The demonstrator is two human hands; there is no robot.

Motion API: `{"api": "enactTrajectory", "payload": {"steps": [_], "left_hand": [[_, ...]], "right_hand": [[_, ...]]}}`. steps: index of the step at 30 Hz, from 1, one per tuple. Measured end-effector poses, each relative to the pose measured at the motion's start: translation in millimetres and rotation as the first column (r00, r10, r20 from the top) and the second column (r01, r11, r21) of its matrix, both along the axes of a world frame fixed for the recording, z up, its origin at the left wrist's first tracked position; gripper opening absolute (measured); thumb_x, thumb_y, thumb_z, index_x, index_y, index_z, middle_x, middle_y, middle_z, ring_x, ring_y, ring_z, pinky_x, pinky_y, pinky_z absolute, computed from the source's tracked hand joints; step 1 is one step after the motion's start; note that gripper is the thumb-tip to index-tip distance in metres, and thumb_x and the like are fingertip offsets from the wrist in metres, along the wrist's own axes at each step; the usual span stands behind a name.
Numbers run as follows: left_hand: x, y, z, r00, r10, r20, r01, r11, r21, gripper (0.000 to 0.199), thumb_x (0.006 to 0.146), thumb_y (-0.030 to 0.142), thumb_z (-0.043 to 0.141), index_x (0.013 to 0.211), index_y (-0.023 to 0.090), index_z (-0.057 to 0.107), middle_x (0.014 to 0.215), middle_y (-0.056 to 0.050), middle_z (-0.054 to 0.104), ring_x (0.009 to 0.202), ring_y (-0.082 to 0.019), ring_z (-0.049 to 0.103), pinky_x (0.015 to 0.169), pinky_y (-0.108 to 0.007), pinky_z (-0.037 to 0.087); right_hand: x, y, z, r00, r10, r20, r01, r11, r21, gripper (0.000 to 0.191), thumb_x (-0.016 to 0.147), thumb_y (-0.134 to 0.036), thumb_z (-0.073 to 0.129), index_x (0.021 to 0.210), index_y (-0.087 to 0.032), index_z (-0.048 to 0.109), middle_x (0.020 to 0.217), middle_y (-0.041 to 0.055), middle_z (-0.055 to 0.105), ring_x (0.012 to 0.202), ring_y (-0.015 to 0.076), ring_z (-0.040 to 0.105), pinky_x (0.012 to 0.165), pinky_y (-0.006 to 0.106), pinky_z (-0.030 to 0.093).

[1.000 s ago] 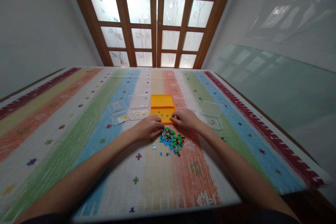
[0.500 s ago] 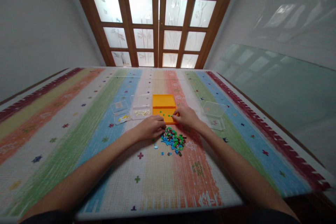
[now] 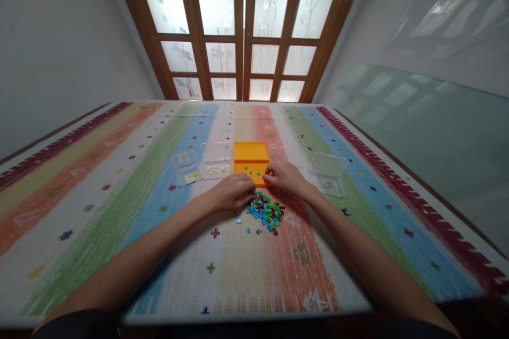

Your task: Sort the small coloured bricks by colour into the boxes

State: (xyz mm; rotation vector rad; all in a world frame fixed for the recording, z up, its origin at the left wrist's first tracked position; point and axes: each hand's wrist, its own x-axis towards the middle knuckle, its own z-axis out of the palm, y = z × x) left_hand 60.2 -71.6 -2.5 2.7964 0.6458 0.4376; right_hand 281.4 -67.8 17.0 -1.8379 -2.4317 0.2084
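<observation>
An orange box (image 3: pixel 252 151) lies opened flat, with several small green pieces (image 3: pixel 250 172) in its near half. My right hand (image 3: pixel 285 177) reaches over that half's right side, thumb and fingers pinched together; anything between the tips is too small to make out. Just below the box is a heap of tiny blue, green and brown building bricks (image 3: pixel 265 213). At the heap's upper left edge rests my left hand (image 3: pixel 235 190), back upward and fingers curled closed. Its fingertips are partly hidden, and I cannot see what they hold.
Left of the orange box stand a clear open case (image 3: pixel 217 161) with pale yellow pieces and a smaller one (image 3: pixel 186 169) with yellow and white pieces. Another clear open case (image 3: pixel 328 172) is to the right. A striped tablecloth (image 3: pixel 167 275) covers the table.
The whole view has shifted slightly, so everything sits a little further right. Both hands keep nearly the same places, with only small finger movement at the box and the heap.
</observation>
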Motion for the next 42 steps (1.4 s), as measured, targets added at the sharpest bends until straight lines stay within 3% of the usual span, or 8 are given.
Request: {"api": "enactTrajectory", "payload": {"steps": [11,17,20,23,27,32,37,42], "left_hand": [[-4,20,14.2,0.986,0.154,0.069,-0.158,0.986,0.056,0.004,0.091,0.017,0.062,0.087,0.019,0.064,0.084,-0.006,0.068,0.083,-0.02,0.061,0.077,-0.033,0.048],[3,38,15.0,0.959,0.283,-0.016,-0.281,0.957,0.069,0.007,0.087,0.015,0.065,0.089,0.017,0.071,0.086,-0.008,0.071,0.085,-0.022,0.063,0.077,-0.033,0.049],[8,45,11.7,0.95,0.306,-0.06,-0.301,0.951,0.073,0.011,0.084,0.013,0.065,0.086,0.016,0.075,0.085,-0.009,0.072,0.083,-0.022,0.063,0.074,-0.033,0.048],[12,50,7.2,0.951,0.296,-0.086,-0.29,0.954,0.07,0.016,0.083,0.01,0.062,0.081,0.016,0.077,0.078,-0.009,0.072,0.077,-0.022,0.062,0.071,-0.032,0.047],[11,53,7.0,0.959,0.265,-0.103,-0.26,0.964,0.058,0.016,0.081,0.009,0.063,0.078,0.017,0.077,0.076,-0.008,0.073,0.077,-0.02,0.062,0.072,-0.03,0.047],[2,39,18.9,0.977,0.206,-0.06,-0.204,0.978,0.042,0.016,0.088,0.013,0.061,0.089,0.017,0.076,0.089,-0.008,0.076,0.087,-0.02,0.064,0.082,-0.03,0.049],[-3,15,23.5,0.994,-0.011,-0.113,0.007,0.999,-0.035,0.016,0.09,0.013,0.059,0.089,0.018,0.075,0.083,-0.006,0.073,0.076,-0.016,0.064,0.07,-0.025,0.047],[0,6,17.2,0.977,0.01,-0.213,-0.016,1.0,-0.025,0.02,0.091,0.012,0.056,0.091,0.017,0.076,0.083,-0.006,0.073,0.074,-0.015,0.064,0.069,-0.025,0.046]], "right_hand": [[-4,-5,4.3,0.992,0.022,0.124,-0.025,0.999,0.022,0.027,0.095,-0.027,0.058,0.095,-0.016,0.083,0.092,0.015,0.078,0.081,0.0229,0.068,0.064,0.029,0.04],[0,-3,5.9,1.0,-0.005,0.013,0.004,0.997,0.078,0.021,0.091,-0.024,0.062,0.098,-0.019,0.082,0.097,0.0111,0.077,0.086,0.0209,0.066,0.065,0.027,0.039],[7,-3,7.2,0.995,0.071,-0.065,-0.067,0.996,0.058,0.018,0.089,-0.022,0.065,0.097,-0.019,0.081,0.089,0.0086,0.076,0.076,0.0177,0.063,0.063,0.026,0.037],[11,-6,8.8,0.968,0.214,-0.13,-0.217,0.976,-0.006,0.017,0.087,-0.022,0.067,0.094,-0.019,0.082,0.075,0.0047,0.074,0.065,0.014,0.059,0.061,0.025,0.035],[7,-15,9.8,0.94,0.325,-0.101,-0.333,0.94,-0.073,0.018,0.086,-0.021,0.067,0.095,-0.02,0.083,0.078,0.0051,0.076,0.066,0.0139,0.061,0.062,0.025,0.035],[-5,-22,10.0,0.945,0.326,0.012,-0.323,0.941,-0.099,0.02,0.089,-0.022,0.067,0.101,-0.021,0.083,0.085,0.0079,0.079,0.074,0.0173,0.066,0.063,0.026,0.036],[-7,-22,7.7,0.94,0.329,0.087,-0.32,0.942,-0.1,0.021,0.091,-0.023,0.064,0.101,-0.021,0.082,0.086,0.0095,0.079,0.075,0.0185,0.066,0.061,0.027,0.035],[-10,-25,7.4,0.921,0.344,0.184,-0.33,0.938,-0.103,0.026,0.094,-0.024,0.057,0.101,-0.019,0.082,0.086,0.0126,0.078,0.075,0.0203,0.067,0.059,0.028,0.031]]}}
